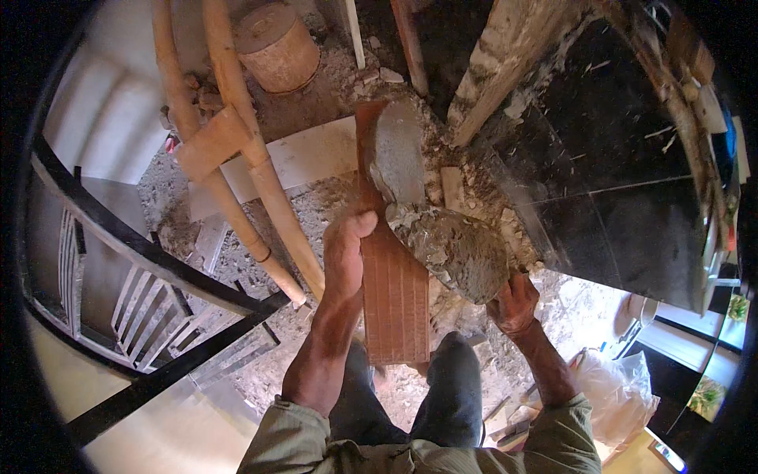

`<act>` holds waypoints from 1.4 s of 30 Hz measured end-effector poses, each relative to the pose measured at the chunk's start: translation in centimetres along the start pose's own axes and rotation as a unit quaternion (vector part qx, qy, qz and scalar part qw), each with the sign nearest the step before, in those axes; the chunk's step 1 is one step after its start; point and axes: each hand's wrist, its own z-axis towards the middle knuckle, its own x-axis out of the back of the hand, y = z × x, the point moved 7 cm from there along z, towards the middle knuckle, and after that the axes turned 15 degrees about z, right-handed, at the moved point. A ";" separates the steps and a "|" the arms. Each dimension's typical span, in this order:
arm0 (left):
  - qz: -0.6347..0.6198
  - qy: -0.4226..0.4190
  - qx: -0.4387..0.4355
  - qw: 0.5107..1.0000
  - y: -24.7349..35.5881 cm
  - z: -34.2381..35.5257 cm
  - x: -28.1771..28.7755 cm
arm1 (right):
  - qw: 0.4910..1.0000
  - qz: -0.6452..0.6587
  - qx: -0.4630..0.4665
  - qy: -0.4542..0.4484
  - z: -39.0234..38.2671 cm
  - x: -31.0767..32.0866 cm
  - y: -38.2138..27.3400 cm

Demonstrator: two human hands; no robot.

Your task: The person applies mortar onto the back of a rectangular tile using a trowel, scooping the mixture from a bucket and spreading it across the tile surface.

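A long reddish-brown tile [395, 304] with a ribbed face stands in front of my legs. My left hand [347, 249] grips its left edge, thumb on the near side and the other fingers out of sight. Wet grey mortar [399, 150] covers the tile's upper right part. In my right hand [515, 304] is what looks like a trowel [462, 249], its blade coated in mortar and its far tip against the spread mortar. Closed fingers hide the handle.
Two bamboo poles [251, 150] joined by a wooden piece lean at left, beside a black metal railing [158, 237]. A round dusty container [278, 49] stands behind. Black tiles [624, 205] and a wooden post [505, 63] are at right. Rubble and a plastic bag [614, 391] lie below.
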 end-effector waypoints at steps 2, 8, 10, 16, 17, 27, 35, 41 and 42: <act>-0.011 -0.003 0.009 1.000 -2.3 0.8 1.1 | 1.000 0.007 -0.016 -0.017 -1.6 -2.1 1.2; -0.075 0.003 0.052 0.996 -9.7 2.3 6.9 | 0.998 0.022 -0.049 -0.041 -7.9 -6.6 6.2; -0.074 0.071 -0.007 0.995 -11.1 2.9 9.2 | 0.995 0.029 -0.076 -0.049 -8.2 -7.3 7.1; -0.087 0.044 0.045 0.994 -16.7 2.8 11.9 | 0.956 0.123 -0.146 -0.222 -4.7 -13.5 8.1; -0.091 0.042 0.045 0.994 -17.7 2.9 11.9 | 0.944 0.122 -0.171 -0.255 -3.5 -15.1 8.2; -0.202 -0.007 0.048 0.978 -23.0 2.8 13.9 | 0.711 0.409 -0.413 -0.394 -3.5 -30.4 13.1; -0.223 -0.012 0.051 0.973 -26.3 3.0 18.1 | 0.569 0.518 -0.550 -0.325 -4.0 -33.6 11.0; -0.218 -0.025 0.030 0.975 -26.0 3.3 18.4 | 0.567 0.527 -0.548 -0.315 -3.5 -34.5 9.6; -0.222 -0.020 0.035 0.974 -26.1 3.2 18.4 | 0.566 0.529 -0.549 -0.314 -3.8 -35.0 9.8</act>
